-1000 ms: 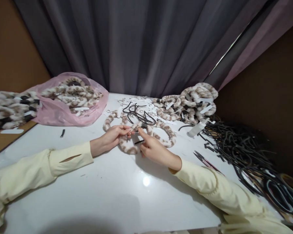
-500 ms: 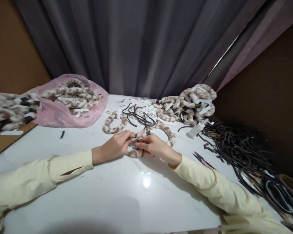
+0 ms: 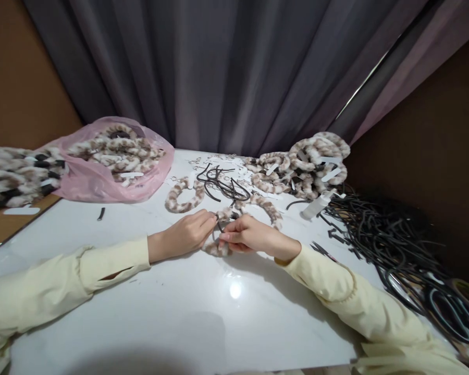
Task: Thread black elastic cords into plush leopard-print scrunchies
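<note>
Near the middle of the table, my left hand (image 3: 191,230) is closed in a pinch on a furry brown-and-white ring (image 3: 218,249). Fur shows both above and below the fingers. My right hand (image 3: 252,235) is closed too, thumb against fingers, at a thin black cord (image 3: 220,227) that runs up toward the left fingertips. The exact grip of the right fingertips is partly hidden. Just beyond lie two more furry pieces, a ring (image 3: 184,196) on the left and a curved one (image 3: 271,211) on the right, with loose black cords (image 3: 226,187) between them.
A pink plastic bag (image 3: 101,190) of furry rings stands at the left. A pile of tagged furry rings (image 3: 316,156) lies back right, beside a small clear bottle (image 3: 316,204). Scissors (image 3: 322,251) and a heap of black cords (image 3: 383,234) are on the right.
My right hand has shifted slightly to the right, away from the left fingertips, and black cord now shows in the gap. My left hand stays almost in place.
</note>
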A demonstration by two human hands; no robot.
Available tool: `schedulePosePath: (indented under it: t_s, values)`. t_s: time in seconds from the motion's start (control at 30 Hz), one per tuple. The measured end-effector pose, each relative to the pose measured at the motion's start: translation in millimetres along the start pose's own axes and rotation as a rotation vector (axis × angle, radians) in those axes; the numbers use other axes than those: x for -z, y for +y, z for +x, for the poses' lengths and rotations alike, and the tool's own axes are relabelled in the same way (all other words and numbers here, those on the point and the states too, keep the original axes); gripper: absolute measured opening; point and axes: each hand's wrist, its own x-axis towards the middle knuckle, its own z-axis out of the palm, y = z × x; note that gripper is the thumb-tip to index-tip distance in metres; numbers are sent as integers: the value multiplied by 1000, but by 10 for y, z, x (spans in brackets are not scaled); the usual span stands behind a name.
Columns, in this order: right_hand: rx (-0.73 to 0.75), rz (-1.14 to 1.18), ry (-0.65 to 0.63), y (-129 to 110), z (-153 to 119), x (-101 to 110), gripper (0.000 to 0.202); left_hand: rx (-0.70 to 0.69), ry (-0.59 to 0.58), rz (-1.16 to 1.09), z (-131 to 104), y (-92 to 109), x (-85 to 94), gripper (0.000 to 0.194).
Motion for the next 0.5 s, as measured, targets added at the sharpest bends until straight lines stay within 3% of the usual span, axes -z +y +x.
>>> schedulePosePath:
  t_s: [0.17,0.3,0.4,0.5]
  values:
    - [62,-280,40,-7,-27,13,34,33,-7,-105,-5,1,-16,19]
    - [201,-683,242,5,-53,-14,18,49,-12,-210,8,17,-3,19]
    - [240,-964,391,-32,-89,-31,19,-60,-30,-264,20,47,33,19]
    - [303,-1070,461,-61,-91,-13,21,-186,-41,-273,29,83,63,20]
